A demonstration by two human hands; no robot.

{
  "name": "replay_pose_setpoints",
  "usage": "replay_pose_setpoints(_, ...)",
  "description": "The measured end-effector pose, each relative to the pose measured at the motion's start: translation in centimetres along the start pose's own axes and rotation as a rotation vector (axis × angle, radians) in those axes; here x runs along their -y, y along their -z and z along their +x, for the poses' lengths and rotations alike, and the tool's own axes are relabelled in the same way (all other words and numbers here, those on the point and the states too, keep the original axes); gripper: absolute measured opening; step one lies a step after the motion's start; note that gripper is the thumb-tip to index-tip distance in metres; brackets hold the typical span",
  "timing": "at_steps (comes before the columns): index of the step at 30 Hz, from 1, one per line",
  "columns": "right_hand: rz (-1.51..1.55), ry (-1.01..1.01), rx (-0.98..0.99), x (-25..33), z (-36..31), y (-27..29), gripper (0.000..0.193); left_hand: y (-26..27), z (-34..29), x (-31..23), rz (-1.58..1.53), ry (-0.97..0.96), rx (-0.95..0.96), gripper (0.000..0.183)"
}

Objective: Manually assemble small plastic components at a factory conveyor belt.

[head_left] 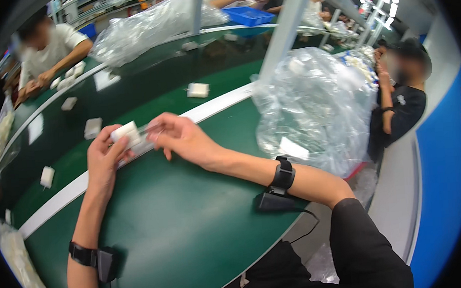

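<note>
My left hand (100,158) grips a small white block-shaped piece (128,133) between thumb and fingers, above the white rail (58,209) that edges the belt. Close at its right, my right hand (185,139) has thumb and fingers bent together at a clear plastic piece (142,147), whose shape is blurred. The clear piece lies against or just beside the white one; whether they touch I cannot tell. Both forearms reach over the green table (193,221) and wear black straps with small black boxes.
Several white blocks, such as this block (198,90), lie on the dark green belt (147,96). A large clear plastic bag (314,111) stands right of my right arm, beside a grey post (287,35). Beyond are a blue tray (249,16), another bag (148,32) and people working.
</note>
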State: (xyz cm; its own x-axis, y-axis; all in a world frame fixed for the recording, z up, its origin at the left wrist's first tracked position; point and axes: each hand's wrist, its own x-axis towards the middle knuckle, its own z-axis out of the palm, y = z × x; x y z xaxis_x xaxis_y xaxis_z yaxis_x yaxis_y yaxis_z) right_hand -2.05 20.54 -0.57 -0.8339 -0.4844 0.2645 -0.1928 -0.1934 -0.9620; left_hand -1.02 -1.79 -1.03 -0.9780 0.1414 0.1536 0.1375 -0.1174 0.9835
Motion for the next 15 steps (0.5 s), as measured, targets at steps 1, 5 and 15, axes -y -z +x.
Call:
replay_pose_setpoints(1,0.047,0.034,-0.030,-0.9,0.7,0.1,0.024,-0.3,0.1,-0.1,-0.004,0.008,-0.024,0.037)
replay_pose_setpoints(5,0.115,0.033,-0.047,-1.0,1.5,0.3,0.035,-0.1,-0.1,-0.5,-0.049,0.033,-0.029,0.039)
replay_pose_setpoints(15,0.120,0.063,0.020,-0.6,1.7,0.3,0.033,-0.2,0.1,-1.3,0.030,0.049,-0.013,0.031)
